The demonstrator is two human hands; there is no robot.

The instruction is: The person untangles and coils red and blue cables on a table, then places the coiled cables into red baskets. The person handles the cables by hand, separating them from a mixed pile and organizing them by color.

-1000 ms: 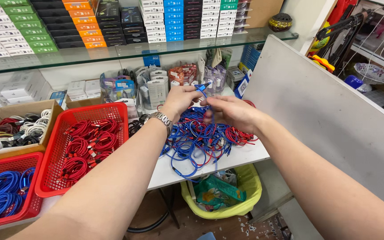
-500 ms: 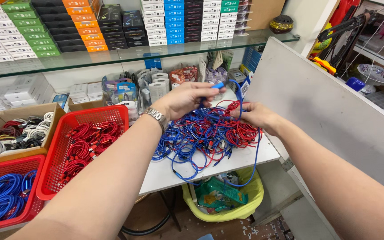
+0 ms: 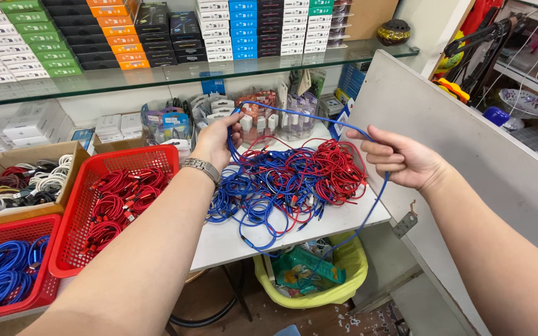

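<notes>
I see blue cable (image 3: pixel 306 116) stretched between both hands, long axis left-right; left hand (image 3: pixel 216 140) pinches one end, fingers clenched; right hand (image 3: pixel 400 157) grips other end, slack drops below fingers past table (image 3: pixel 231 242); cable pile (image 3: pixel 287 180) lies beneath, between hands.

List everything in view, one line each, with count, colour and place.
blue cable: one, blue, stretched between both hands
cable pile: many, blue and red, on white table
red baskets: two, left; one with red cables, one with blue
cardboard box: one, brown, far left, mixed cables
small boxes: many, mixed colours, on glass shelf
bin: one, yellow-green, under table
left hand: pinches cable end
right hand: closed on cable
</notes>
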